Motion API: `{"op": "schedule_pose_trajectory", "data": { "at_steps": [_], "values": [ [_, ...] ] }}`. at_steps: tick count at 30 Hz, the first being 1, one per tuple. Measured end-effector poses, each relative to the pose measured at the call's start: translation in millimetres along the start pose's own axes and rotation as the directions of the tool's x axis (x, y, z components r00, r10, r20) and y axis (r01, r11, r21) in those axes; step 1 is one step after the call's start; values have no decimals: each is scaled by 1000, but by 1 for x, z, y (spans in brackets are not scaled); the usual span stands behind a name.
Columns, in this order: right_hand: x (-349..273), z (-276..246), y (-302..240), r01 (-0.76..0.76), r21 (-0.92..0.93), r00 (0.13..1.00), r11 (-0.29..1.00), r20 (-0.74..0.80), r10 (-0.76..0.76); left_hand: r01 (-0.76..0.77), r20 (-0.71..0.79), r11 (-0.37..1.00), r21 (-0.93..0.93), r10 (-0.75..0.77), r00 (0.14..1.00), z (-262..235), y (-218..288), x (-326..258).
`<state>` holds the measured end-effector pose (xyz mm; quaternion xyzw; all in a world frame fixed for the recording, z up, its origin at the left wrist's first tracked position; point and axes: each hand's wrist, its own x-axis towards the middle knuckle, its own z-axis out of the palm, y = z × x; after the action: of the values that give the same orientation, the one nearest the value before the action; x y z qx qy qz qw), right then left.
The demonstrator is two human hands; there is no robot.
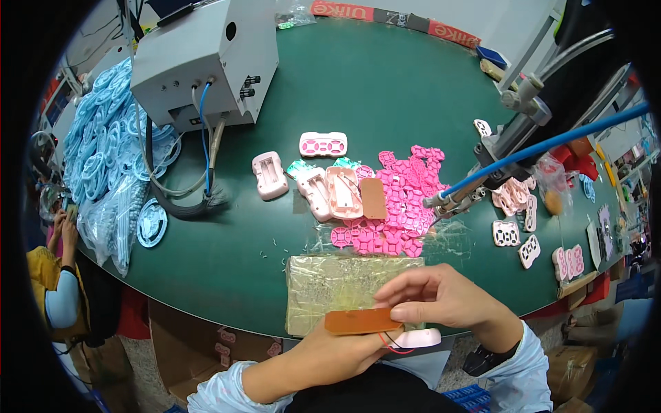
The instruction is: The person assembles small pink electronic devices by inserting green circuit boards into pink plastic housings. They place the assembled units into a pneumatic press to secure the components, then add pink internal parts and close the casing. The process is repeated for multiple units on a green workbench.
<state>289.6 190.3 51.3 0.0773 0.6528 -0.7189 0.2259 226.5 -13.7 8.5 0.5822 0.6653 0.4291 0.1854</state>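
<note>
Both hands meet at the near edge of the green table (385,89). The left hand (330,351) supports a brown circuit board (361,321) from below; the right hand (441,296) pinches its right end over a pink casing (418,338) with red and black wires. Far left, clear bags (110,213) hold pale blue rings. Pink keypads (406,199) are heaped mid-table beside a grey machine (200,62).

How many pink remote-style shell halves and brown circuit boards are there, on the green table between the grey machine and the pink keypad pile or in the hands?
Pink shell halves: 5, counting the one under the hands
Brown circuit boards: 2, counting the one in the hands
Total: 7
</note>
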Motion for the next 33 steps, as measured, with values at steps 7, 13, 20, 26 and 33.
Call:
{"op": "schedule_pose_trajectory", "data": {
  "at_steps": [7, 13, 20, 26, 33],
  "values": [
    [-4, 0, -3, 116, 113, 978, 987, -187, -93, 152, 53, 966, -208, -144, 988, -10, -3, 2],
    [-9, -8, 8, 295, -172, 838, 940, -426, -341, 423, -198, 866, 266, -380, 904, -9, -9, 6],
    [-1, 14, 19, 392, -806, 586, 444, -153, -796, 429, -24, 524, -736, -653, 757, -25, 16, 8],
    [-7, 4, 23, 391, -845, 707, 365, 23, -706, 498, 33, 588, -637, -624, 781, -32, -4, 4],
    [-13, 3, 54, 309, -830, 816, 465, -21, -578, 404, -6, 502, -765, -632, 775, -21, -18, -2]
  ]
}}
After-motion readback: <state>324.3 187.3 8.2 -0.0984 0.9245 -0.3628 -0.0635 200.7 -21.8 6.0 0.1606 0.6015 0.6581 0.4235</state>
